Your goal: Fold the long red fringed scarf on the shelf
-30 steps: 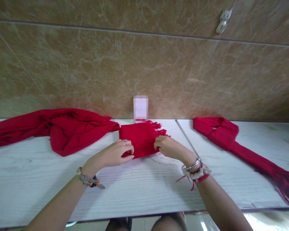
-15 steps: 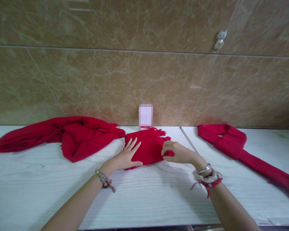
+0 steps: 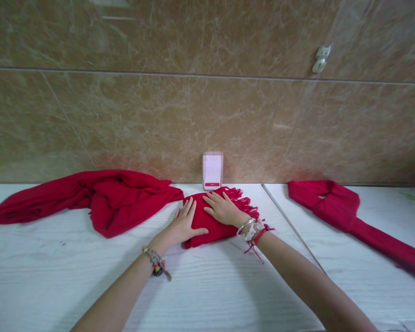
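Observation:
A folded red scarf [image 3: 212, 229] lies in front of me on the white wood-grain table, its fringe spread along the right side. My left hand [image 3: 186, 224] rests open on the scarf's left part, thumb pointing right. Flat on the upper middle of the cloth lies my right hand [image 3: 224, 210], fingers stretched toward the upper left. Its wrist, with bangle and bands, covers part of the fringe side.
To the left lies a crumpled red cloth [image 3: 121, 203], its tip meeting the folded scarf. A long red scarf [image 3: 335, 205] runs across the right side. Against the tiled wall [image 3: 159, 124] a phone [image 3: 213, 170] stands upright. A narrow seam [image 3: 290, 226] crosses the table [image 3: 193, 290].
My right hand has let go of the bunched fringe at the right edge and moved left, flattening onto the scarf. The fringe now lies spread out. My left hand stays on the cloth.

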{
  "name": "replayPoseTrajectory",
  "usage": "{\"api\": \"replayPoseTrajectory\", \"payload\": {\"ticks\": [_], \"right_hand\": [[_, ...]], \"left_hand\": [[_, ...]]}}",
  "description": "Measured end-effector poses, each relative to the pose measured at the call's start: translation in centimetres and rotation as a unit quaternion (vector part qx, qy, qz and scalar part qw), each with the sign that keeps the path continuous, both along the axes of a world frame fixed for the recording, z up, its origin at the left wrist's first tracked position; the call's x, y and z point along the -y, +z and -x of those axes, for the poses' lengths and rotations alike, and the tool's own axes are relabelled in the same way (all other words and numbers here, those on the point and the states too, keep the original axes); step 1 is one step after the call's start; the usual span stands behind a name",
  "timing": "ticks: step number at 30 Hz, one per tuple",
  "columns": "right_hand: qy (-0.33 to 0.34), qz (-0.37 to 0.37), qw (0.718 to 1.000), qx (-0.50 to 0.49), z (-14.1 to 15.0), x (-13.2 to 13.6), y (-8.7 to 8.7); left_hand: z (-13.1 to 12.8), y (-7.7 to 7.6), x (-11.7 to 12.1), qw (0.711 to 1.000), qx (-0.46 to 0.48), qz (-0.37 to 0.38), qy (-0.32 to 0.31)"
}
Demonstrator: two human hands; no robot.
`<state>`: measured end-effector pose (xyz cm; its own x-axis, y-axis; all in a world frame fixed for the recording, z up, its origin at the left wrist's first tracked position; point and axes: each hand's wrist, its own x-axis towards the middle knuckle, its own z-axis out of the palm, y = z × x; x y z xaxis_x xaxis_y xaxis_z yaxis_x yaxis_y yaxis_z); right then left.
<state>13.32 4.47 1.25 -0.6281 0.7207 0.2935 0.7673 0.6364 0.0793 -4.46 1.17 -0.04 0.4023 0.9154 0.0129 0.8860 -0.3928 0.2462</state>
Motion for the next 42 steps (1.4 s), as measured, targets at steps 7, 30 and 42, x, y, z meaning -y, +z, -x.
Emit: {"api": "replayPoseTrajectory", "payload": {"ticks": [7,30,42], "right_hand": [[-0.102,0.037,0.994,0.009,-6.1,-1.6,-1.4],[-0.092,0.021,0.982,-0.161,-14.5,2.7,0.2],[-0.178,0.282,0.940,-0.076,-14.3,3.9,-0.1]], "left_hand": [[-0.1,0.3,0.1,0.999,-0.010,0.033,0.004],[-3.5,0.0,2.8,0.959,-0.111,-0.207,-0.160],[-3.0,2.8,1.1,0.994,0.070,-0.082,-0.011]]}}
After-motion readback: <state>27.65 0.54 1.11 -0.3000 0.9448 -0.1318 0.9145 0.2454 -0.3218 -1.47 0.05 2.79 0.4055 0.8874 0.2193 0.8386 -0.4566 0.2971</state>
